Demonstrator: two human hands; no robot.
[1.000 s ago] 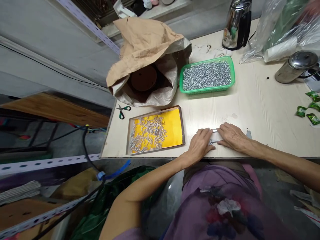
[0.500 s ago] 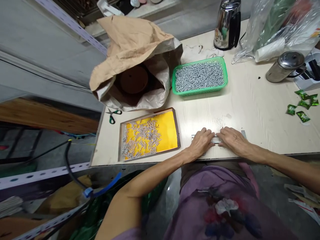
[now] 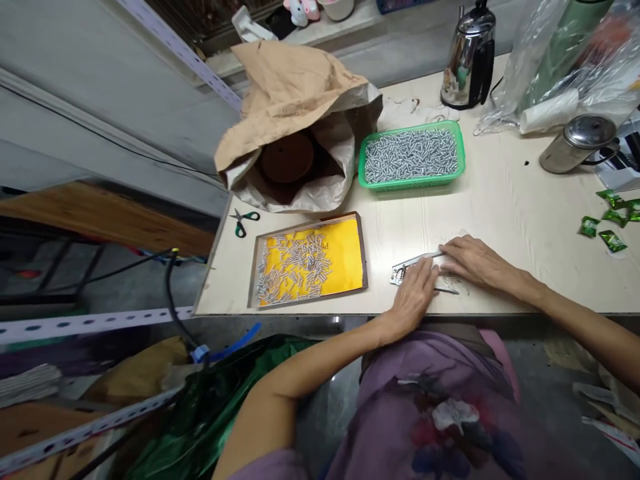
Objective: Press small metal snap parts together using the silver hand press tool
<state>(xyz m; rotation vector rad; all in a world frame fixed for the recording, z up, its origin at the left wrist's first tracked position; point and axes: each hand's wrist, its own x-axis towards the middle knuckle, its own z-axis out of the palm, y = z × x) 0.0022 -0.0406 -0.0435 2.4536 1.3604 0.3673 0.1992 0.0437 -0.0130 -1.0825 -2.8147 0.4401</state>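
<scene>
A flat silvery hand tool with two long metal arms lies near the table's front edge, a small mechanism at its left end. Its arms stand apart toward the right. My left hand is closed over the middle of the tool, fingers together. At the right end of the upper arm, my right hand has its fingertips closed on the metal. The hands cover part of the tool, so its exact kind is unclear. Left of them, a shallow tray with a yellow lining holds many small silver metal pieces.
A green basket full of similar pieces stands behind. Near it are an open paper sack, scissors, a kettle, a steel cup, a plastic bag and green wrapped packets.
The tool's two arms have come apart; before, they lay together under both hands. My right hand has shifted to the upper arm's end. The camera view has shifted.
</scene>
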